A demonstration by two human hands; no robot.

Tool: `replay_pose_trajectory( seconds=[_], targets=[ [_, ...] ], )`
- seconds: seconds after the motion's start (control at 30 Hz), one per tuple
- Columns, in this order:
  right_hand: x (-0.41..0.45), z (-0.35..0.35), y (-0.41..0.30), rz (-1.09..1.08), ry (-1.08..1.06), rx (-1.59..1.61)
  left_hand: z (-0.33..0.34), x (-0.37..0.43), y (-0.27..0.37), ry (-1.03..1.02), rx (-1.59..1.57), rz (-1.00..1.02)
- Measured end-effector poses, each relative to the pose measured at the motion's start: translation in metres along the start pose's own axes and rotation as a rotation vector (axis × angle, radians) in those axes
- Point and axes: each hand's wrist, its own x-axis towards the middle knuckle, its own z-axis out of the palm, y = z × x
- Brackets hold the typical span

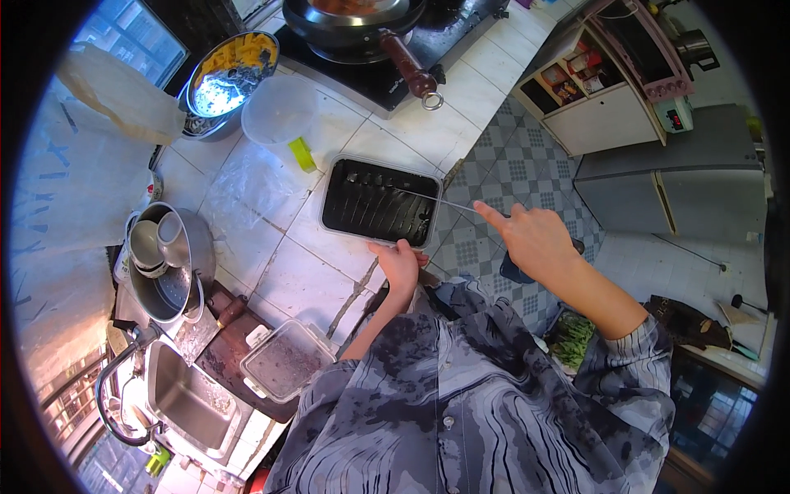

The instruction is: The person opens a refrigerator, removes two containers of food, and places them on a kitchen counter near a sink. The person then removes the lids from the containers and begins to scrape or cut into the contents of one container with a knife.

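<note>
A rectangular clear plastic container (pixel 389 165) sits near the counter's edge, filled with a glossy black jelly-like block (pixel 364 210). Several parallel cut lines run across the block, and small cut squares show along its far side. My right hand (pixel 537 241) grips a thin-bladed knife (pixel 455 203), index finger stretched along the blade's spine. The blade looks edge-on, its tip over the row of small squares; how deep it sits I cannot tell. My left hand (pixel 400 267) holds the container's near right corner, thumb at the rim, some fingers hidden below.
Beyond stand a wok (pixel 355 37) on a cooktop (pixel 395 92), a clear plastic tub (pixel 281 111) and a green block (pixel 302 154). To the left are a crumpled plastic bag (pixel 244 185), a metal pot (pixel 203 247) with bowls, a cleaver (pixel 197 336), a clip-on lid (pixel 287 361) and a sink (pixel 191 401).
</note>
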Motion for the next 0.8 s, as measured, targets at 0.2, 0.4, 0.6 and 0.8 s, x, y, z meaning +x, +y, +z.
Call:
replay_pose_trajectory(
  seconds=[0.2, 0.4, 0.6, 0.8],
  targets=[
    [-0.004, -0.012, -0.005, 0.015, -0.055, 0.011, -0.001, 0.002, -0.003, -0.004, 0.000, 0.006],
    [-0.007, -0.023, -0.008, 0.044, -0.105, 0.006, -0.002, -0.002, -0.003, -0.018, 0.006, 0.016],
    [0.001, -0.036, -0.011, 0.002, -0.093, -0.091, -0.003, 0.000, -0.005, -0.046, -0.006, -0.020],
    [-0.001, -0.043, -0.010, -0.012, -0.105, -0.105, -0.003, 0.000, -0.005, -0.023, -0.031, 0.003]
  ],
)
